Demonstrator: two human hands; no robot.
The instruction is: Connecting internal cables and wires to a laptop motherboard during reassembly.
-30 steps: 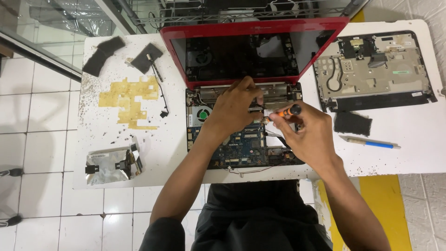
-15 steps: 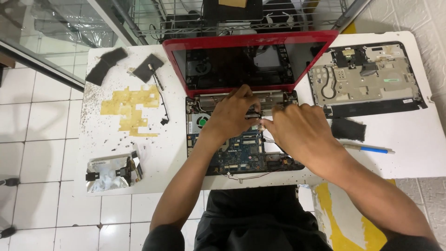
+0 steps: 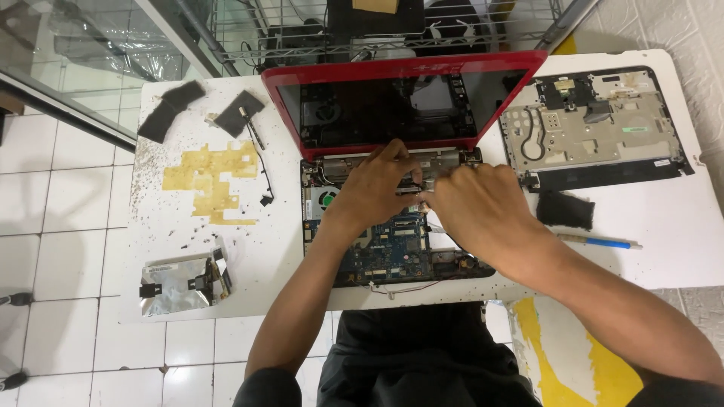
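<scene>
Now crowding both hands, left point(image 3: 375, 187) and right point(image 3: 473, 205), over the hinge end of the opened red laptop point(image 3: 392, 218) on the counter point(image 3: 226, 249) (orange screwdriver from a second ago hidden, fingers' grasp unclear).

Both hands point(image 3: 422, 192) are crammed under the red lid point(image 3: 400, 105), so that blocks the back; tabletop point(image 3: 286, 279) left of the laptop base point(image 3: 392, 249) is mostly open, scattered parts farther out
</scene>
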